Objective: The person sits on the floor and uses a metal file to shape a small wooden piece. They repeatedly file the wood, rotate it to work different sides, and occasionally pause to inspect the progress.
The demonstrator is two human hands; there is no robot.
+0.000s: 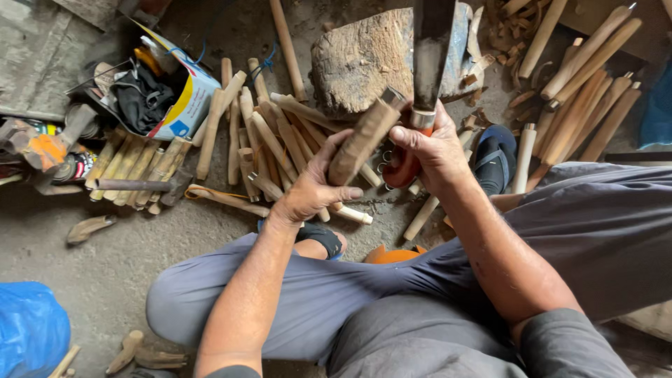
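Observation:
My left hand grips a short round wooden handle blank, held tilted with a metal ring at its upper end. My right hand is closed around the red handle of a big knife whose wide dark blade points away from me, just right of the blank's top. Both hands are raised above my knees, in front of a wooden chopping block.
A heap of carved wooden handles lies on the concrete floor ahead, with longer sticks at right. A hammer, an open carton of oddments, tins at left, a blue bag and my sandalled feet surround me.

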